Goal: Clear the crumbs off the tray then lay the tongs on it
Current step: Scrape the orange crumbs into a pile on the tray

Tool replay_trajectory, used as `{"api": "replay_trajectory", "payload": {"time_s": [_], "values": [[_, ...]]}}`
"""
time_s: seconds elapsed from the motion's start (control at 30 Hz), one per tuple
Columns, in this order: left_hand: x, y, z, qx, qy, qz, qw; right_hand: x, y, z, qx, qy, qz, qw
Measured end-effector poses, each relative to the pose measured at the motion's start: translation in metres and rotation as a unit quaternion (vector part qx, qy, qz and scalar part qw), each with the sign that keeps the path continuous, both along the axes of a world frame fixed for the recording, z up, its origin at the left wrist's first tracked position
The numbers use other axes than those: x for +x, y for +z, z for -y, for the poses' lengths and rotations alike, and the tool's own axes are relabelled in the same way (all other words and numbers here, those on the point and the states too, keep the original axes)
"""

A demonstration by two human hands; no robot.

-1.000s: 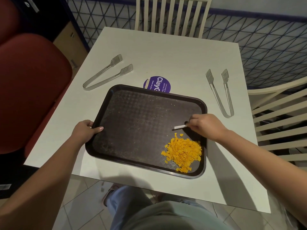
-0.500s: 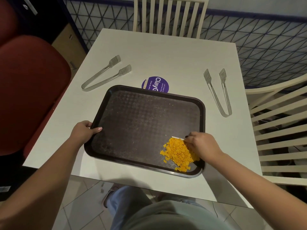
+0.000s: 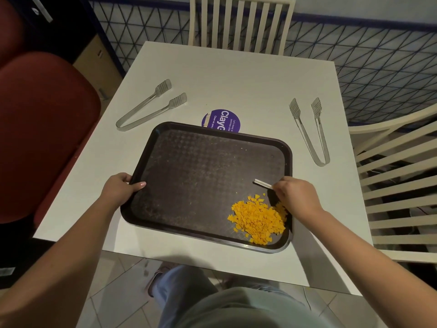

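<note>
A dark brown tray point(image 3: 201, 171) lies on the white table point(image 3: 236, 86). Orange crumbs point(image 3: 257, 221) are heaped in its near right corner. My left hand point(image 3: 120, 189) grips the tray's left rim. My right hand point(image 3: 295, 197) hovers over the tray's right side, just above the heap, pinching a small white flat scraper point(image 3: 262, 184) that points left. One pair of metal tongs point(image 3: 151, 105) lies on the table beyond the tray's left corner. A second pair of tongs point(image 3: 309, 131) lies to the right of the tray.
A round purple sticker point(image 3: 221, 120) on the table is partly covered by the tray's far edge. White slatted chairs stand at the far side point(image 3: 241, 22) and at the right point(image 3: 397, 181). A red padded seat point(image 3: 45, 129) is at the left.
My right hand swept toward me into the crumbs, packing the heap tighter, then lifted back up and away from it. My left hand stayed on the rim.
</note>
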State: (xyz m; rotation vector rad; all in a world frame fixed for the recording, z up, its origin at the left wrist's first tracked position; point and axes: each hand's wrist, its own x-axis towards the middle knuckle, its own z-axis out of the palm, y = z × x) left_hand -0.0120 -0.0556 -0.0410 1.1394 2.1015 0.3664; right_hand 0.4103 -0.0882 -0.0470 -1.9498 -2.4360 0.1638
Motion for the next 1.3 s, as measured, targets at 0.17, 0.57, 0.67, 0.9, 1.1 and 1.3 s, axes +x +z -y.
{"api": "replay_trajectory", "payload": {"time_s": [0.17,0.57,0.67,0.9,1.1,1.3], "values": [[-0.001,-0.001,0.0,0.0,-0.004,-0.006,1.0,-0.004,-0.006,0.022,-0.018,-0.02,-0.015,1.0],[-0.002,-0.002,0.0,0.002,-0.002,0.007,1.0,-0.019,0.005,0.004,-0.003,0.052,0.005,0.999],[-0.002,-0.001,0.001,-0.001,0.0,0.006,1.0,-0.037,0.007,-0.012,-0.033,0.082,0.028,0.996],[0.0,0.001,0.001,-0.001,-0.001,0.004,1.0,-0.046,0.01,0.004,-0.046,0.24,0.037,0.969],[-0.001,0.0,0.001,-0.003,-0.004,0.005,1.0,-0.032,0.017,0.004,-0.024,0.281,0.051,0.958],[0.001,0.001,0.001,-0.01,-0.003,0.006,1.0,-0.062,0.026,-0.011,-0.001,0.32,0.043,0.946]]}}
